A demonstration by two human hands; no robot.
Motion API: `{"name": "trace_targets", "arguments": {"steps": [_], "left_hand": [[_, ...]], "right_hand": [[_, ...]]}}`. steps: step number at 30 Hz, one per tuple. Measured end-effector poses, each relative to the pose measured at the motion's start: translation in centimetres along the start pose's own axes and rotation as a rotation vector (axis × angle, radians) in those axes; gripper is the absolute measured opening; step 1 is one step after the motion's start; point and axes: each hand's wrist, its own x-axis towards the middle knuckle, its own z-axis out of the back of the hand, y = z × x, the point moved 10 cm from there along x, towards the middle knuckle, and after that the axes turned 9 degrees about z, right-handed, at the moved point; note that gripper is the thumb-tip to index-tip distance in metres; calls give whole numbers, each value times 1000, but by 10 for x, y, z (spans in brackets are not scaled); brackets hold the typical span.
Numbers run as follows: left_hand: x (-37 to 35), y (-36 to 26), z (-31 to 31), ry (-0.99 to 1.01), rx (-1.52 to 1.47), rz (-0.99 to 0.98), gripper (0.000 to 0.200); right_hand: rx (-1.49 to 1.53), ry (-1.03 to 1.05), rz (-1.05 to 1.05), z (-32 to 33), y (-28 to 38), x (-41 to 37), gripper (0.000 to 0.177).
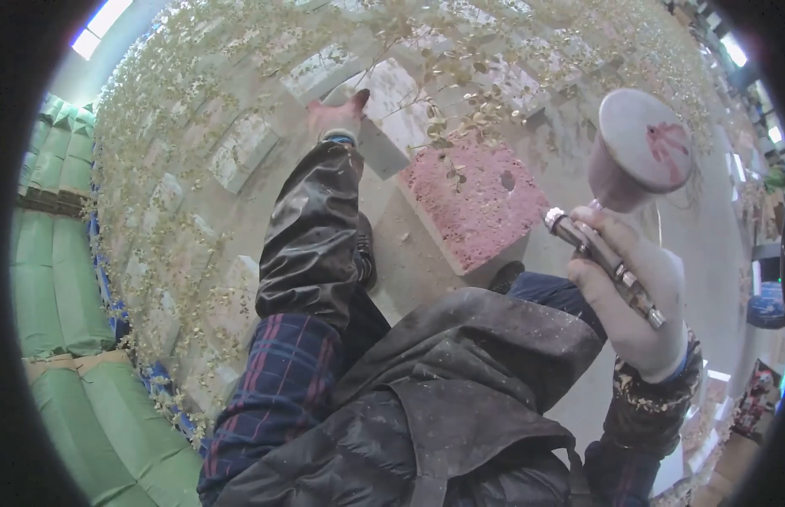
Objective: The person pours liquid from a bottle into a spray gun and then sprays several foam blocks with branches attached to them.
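1. the left hand (336,117) is stretched far out at the end of a straight arm and lies at the near edge of a pale block (402,108), thumb lifted. its fingers are hidden behind the hand, so i cannot tell whether it grips the block or only rests against it.
2. the right hand (633,291) is wrapped tight round the handle of a mallet (639,152), held up beside the body with the round head uppermost — well apart from the other hand.
3. a red block (477,203) lies just beside the pale one, nearer the person, with dry twigs (447,127) trailing over its far edge. more pale blocks and twigs run in a curved band across the floor (409,262), and green sacks (54,279) are stacked at the left.
4. this looks like the positioning step: the block is steadied by hand and the mallet is not yet in use.
5. a next move would call for the pale block to sit square against its neighbour, with the fingers clear of its top — before any tap lands.
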Motion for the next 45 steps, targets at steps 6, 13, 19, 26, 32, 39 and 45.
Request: {"name": "trace_targets", "arguments": {"steps": [6,13,19,26,32,39,45], "left_hand": [[4,1,-5,-18,248,-19,100],[-19,-10,2,-52,29,-34,105],[10,-10,-2,-166,15,-161,111],[0,-18,6,-206,-15,-210,113],[-1,-20,8,-199,1,-163,105],[-3,-10,6,-174,9,-164,116],[46,36,-44,212,-77,184,95]], "right_hand": [[-7,57,-36,1,-6,17,33],[-13,68,-154,2,-15,25,25],[24,6,-230,2,-31,22,26],[78,-27,-176,-1,-34,32,22],[154,108,63,-20,-10,17,25],[131,76,-111,-3,-17,-7,36],[73,-193,12,30,-11,-20,34]]}}
